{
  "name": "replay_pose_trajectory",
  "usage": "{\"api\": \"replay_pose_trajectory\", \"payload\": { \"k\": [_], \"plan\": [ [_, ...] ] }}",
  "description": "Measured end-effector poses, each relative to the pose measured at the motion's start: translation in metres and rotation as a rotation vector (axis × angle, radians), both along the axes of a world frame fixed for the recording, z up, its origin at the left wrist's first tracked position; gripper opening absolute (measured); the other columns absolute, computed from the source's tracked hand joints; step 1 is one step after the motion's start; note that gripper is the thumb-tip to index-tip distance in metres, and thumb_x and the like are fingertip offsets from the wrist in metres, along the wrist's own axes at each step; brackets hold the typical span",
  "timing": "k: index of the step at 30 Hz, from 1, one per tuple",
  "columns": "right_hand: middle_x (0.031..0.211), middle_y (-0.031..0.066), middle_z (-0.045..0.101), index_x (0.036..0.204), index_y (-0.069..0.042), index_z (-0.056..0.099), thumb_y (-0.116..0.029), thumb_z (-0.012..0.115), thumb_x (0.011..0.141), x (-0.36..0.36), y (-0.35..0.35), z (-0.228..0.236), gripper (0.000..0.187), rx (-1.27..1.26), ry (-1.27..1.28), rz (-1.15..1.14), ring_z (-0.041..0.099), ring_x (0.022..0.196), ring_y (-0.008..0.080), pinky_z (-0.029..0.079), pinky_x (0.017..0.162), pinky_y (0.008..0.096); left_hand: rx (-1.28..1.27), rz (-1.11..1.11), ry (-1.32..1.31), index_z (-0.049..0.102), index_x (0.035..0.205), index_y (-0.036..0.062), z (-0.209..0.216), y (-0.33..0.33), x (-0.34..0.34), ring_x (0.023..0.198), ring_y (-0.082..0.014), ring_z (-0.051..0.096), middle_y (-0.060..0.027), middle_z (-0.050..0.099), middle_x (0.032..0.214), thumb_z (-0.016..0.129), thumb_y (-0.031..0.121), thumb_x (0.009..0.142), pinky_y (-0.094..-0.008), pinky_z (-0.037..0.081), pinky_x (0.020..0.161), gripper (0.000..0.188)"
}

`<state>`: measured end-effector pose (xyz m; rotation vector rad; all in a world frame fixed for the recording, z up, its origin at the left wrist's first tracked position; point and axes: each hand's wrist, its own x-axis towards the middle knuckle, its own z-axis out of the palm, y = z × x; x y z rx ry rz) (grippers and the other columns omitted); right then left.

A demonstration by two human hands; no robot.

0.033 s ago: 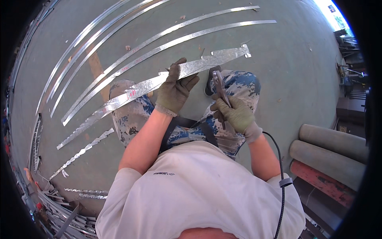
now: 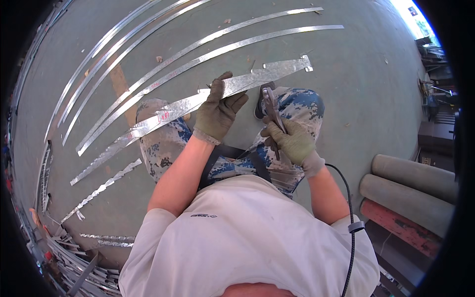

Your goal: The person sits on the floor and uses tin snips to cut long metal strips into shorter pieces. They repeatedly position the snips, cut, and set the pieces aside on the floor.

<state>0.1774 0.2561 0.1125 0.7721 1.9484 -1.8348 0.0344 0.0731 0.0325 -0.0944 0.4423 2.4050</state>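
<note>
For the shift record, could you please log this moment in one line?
Left hand: holding metal strip; right hand: holding plier-like tool; floor: other strips.

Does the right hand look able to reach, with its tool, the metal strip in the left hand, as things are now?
Probably yes: the right hand holds the hand tool with its head near the metal strip, and nothing visible blocks the way. The left hand is farther left.

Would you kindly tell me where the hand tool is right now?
In the head view, the hand tool is right of centre, in the right hand, just below the held metal strip.
</note>
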Motion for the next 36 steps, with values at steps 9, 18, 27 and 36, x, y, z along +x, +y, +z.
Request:
{"api": "replay_pose_trajectory", "payload": {
  "k": [9,18,27,36],
  "plan": [
    [0.086,0.0082,0.069,0.125,-0.003,0.066,-0.034,0.061,0.103,-0.008,-0.007,-0.01,0.038,0.262,0.083,0.02,0.063,0.074,0.0168,0.051,0.069,0.0334,-0.043,0.022,-0.01,0.055,0.14,0.0064,0.003,0.002,0.001,0.111,-0.0272,0.071,-0.013,0.071,0.123,0.062,0.034,0.103,-0.0437,0.061,0.098,0.046],
    [0.096,0.024,0.072,0.125,-0.005,0.065,-0.04,0.059,0.102,-0.006,-0.01,-0.024,0.042,0.498,0.082,0.043,0.069,0.092,0.0408,0.052,0.084,0.0467,-0.085,0.023,0.017,0.053,0.142,0.0069,-0.005,0.005,-0.002,0.109,-0.0261,0.071,-0.0123,0.071,0.121,0.055,0.032,0.107,-0.0417,0.06,0.1,0.043],
    [0.102,0.0258,0.071,0.126,-0.004,0.066,-0.042,0.06,0.101,-0.004,-0.011,-0.038,0.045,0.567,0.041,0.013,0.068,0.099,0.0435,0.052,0.087,0.0483,-0.077,0.004,0.001,0.052,0.143,0.0064,-0.005,0.007,-0.004,0.109,-0.0256,0.071,-0.0118,0.069,0.121,0.053,0.031,0.108,-0.0415,0.059,0.101,0.043],
    [0.101,0.0236,0.072,0.126,0.0,0.066,-0.037,0.064,0.1,-0.009,-0.021,-0.037,0.045,0.55,0.029,-0.098,0.071,0.094,0.0354,0.054,0.084,0.0429,-0.078,0.01,0.008,0.056,0.138,0.0064,-0.004,0.008,-0.004,0.105,-0.0234,0.072,-0.0106,0.069,0.12,0.057,0.03,0.106,-0.0381,0.062,0.095,0.04]
  ]
}}
